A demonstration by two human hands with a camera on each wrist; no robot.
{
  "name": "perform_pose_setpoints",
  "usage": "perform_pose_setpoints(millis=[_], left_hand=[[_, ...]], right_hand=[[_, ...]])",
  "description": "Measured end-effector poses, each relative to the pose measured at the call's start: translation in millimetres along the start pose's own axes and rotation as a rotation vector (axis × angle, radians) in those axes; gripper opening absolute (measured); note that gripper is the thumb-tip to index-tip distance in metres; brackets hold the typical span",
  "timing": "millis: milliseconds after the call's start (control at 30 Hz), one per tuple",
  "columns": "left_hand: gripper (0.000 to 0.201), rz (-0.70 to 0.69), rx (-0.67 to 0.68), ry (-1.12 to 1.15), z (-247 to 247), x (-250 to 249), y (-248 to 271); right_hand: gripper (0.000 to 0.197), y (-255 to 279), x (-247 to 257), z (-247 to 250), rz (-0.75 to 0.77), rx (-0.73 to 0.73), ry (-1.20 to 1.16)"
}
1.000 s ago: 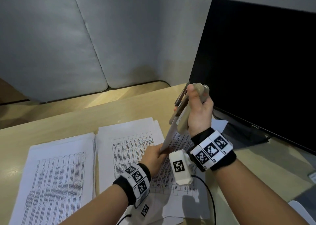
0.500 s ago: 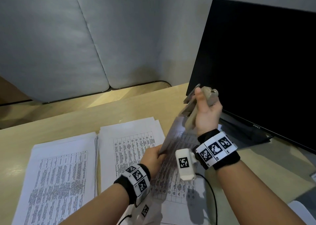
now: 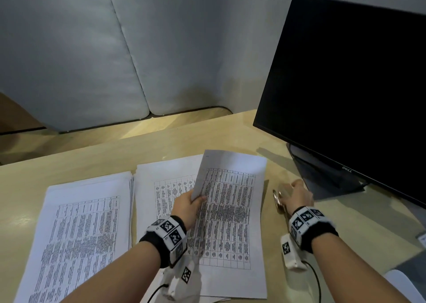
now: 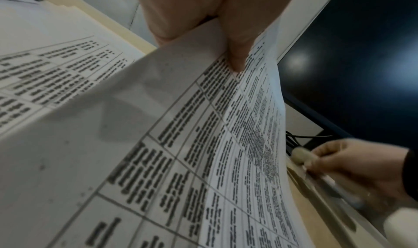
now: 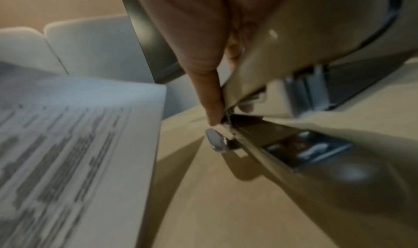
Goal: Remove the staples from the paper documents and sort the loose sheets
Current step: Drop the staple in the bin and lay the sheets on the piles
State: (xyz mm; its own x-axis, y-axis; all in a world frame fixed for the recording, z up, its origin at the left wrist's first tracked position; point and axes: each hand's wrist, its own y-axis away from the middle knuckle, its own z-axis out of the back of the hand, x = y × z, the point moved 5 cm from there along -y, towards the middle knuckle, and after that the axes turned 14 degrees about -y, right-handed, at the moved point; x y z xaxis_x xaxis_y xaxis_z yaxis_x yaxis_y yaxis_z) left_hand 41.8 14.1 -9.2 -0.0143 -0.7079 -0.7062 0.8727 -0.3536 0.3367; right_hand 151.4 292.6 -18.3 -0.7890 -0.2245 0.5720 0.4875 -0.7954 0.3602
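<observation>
Stapler going down on desk by monitor stand; R hand fingers wrapped round it, palm low, wrist level. I'd seat it flat, clear of paper edge, before letting go. L hand pinches loose sheets at left margin, thumb on top, lifted over middle stack; sort pending.

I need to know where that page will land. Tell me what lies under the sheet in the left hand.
Under the held sheet, which the left hand pinches, lie more printed sheets and the middle pile on the desk. How many pages it covers cannot be seen.
</observation>
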Motion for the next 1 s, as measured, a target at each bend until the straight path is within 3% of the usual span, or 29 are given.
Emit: perform_pose_setpoints(millis=[100, 167, 233, 300, 367, 467, 533, 667, 833, 933, 1000], left_hand=[[0.023, 0.02, 0.014, 0.006, 3, 5, 1], [0.021, 0.044, 0.033, 0.04, 7, 8, 3], [0.02, 0.065, 0.052, 0.123, 16, 11, 5], [0.014, 0.098, 0.044, 0.243, 32, 15, 9], [0.016, 0.153, -0.022, 0.376, 57, 26, 12], [0.018, 0.207, -0.189, 0.428, 109, 54, 17], [0.021, 0.259, -0.277, 0.34, 144, 85, 18], [0.028, 0.427, -0.387, -0.053, 202, 157, 27], [0.038, 0.599, -0.4, -0.313, 232, 231, 42], [0.036, 0.689, -0.396, -0.359, 229, 257, 42], [0.038, 0.732, -0.412, -0.326, 224, 264, 42]], right_hand=[[0.028, 2, -9, -7, -0.061, 0.048, -0.039], [0.04, 9, -1, -7, -0.041, 0.018, -0.001], [0.056, 27, 23, -11, 0.087, 0.023, -0.032], [0.056, 61, 52, -27, 0.208, 0.215, -0.306], [0.046, 97, 77, -48, 0.22, 0.421, -0.533], [0.055, 126, 102, -87, 0.26, 0.46, -0.594], [0.063, 142, 119, -122, 0.271, 0.527, -0.564], [0.066, 188, 153, -195, 0.334, 0.734, -0.432], [0.071, 231, 180, -263, 0.471, 0.822, -0.024], [0.055, 242, 185, -277, 0.482, 0.859, 0.231], [0.034, 244, 186, -280, 0.513, 0.886, 0.298]])
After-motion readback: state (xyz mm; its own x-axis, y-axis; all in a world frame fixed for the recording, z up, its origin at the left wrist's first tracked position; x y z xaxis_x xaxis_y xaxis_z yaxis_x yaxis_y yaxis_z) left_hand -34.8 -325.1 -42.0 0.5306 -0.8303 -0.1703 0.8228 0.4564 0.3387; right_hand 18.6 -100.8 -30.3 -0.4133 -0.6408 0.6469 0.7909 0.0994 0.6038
